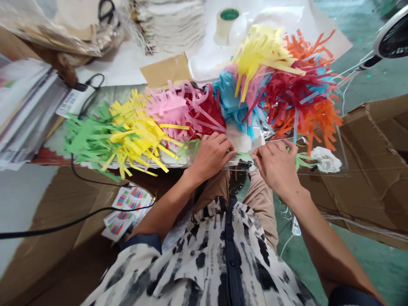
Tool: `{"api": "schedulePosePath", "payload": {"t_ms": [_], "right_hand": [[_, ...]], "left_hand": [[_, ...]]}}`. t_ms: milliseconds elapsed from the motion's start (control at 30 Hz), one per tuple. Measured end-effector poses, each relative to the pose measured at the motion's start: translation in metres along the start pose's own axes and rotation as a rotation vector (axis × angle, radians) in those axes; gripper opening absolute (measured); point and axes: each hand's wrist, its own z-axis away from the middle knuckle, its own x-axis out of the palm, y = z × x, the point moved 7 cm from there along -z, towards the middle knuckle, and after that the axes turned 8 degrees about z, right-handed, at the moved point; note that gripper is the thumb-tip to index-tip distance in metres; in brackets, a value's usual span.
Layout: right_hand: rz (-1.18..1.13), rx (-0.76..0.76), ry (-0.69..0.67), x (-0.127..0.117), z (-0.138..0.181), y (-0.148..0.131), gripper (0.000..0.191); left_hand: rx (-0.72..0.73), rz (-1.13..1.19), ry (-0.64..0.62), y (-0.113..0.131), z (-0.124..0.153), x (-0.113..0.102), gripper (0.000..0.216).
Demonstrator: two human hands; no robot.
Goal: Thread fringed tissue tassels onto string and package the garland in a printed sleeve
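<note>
Between my two hands a narrow green paper strip (244, 155) runs along the table's front edge. My left hand (213, 154) pinches its left end, and my right hand (276, 160) pinches it on the right. Green strands come out past my right hand toward a crumpled white wad (327, 159). Just beyond the hands lie fringed paper bunches: green (86, 129), yellow (137, 127), pink (170, 106), dark red (208, 108) and blue (234, 100). A mixed heap with red (282, 87) and orange (314, 121) fringes lies behind my right hand.
A tape roll (227, 25) and a stack of white strings (172, 23) stand at the back. Packed sheets (25, 110) are at left, a fan (393, 36) at right. Cardboard boxes (376, 170) flank the table. A black cable (79, 221) crosses the lower left.
</note>
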Motion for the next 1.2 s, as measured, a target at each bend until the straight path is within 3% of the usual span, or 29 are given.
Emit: {"api": "schedulePosePath", "payload": {"t_ms": [233,367,467,600,767,900,1000,1067,1133,1200], "right_hand": [[-0.039,0.014,-0.036,-0.011,-0.008,-0.001,0.023],[-0.05,-0.044,0.049,-0.018,-0.001,-0.011,0.022],[-0.042,-0.105,0.131,-0.024,0.01,-0.02,0.023],[-0.041,-0.106,0.127,-0.031,0.023,-0.031,0.018],[-0.055,-0.114,0.099,-0.03,0.036,-0.046,0.027],[-0.023,-0.155,0.216,-0.033,0.04,-0.052,0.025],[0.021,-0.146,0.373,-0.048,0.041,-0.048,0.016],[0.033,-0.12,0.465,-0.062,0.042,-0.041,0.016],[0.03,-0.095,0.532,-0.076,0.043,-0.033,0.021],[0.011,-0.084,0.568,-0.088,0.044,-0.027,0.027]], "left_hand": [[-0.088,-0.023,0.024,-0.001,-0.003,-0.005,0.016],[0.106,-0.026,0.066,0.018,-0.001,-0.002,0.014],[0.2,-0.045,0.083,0.029,0.009,0.002,0.021],[0.225,-0.03,0.098,0.039,0.031,0.005,0.024],[0.196,0.01,0.205,0.039,0.055,0.013,0.017],[0.156,0.071,0.241,0.043,0.062,0.015,0.018],[0.018,0.274,0.294,0.045,0.061,0.002,0.018],[-0.158,0.575,0.318,0.041,0.058,-0.007,0.021],[-0.353,0.971,0.276,0.037,0.055,-0.007,0.026],[-0.507,1.336,0.157,0.04,0.05,-0.001,0.03]]}}
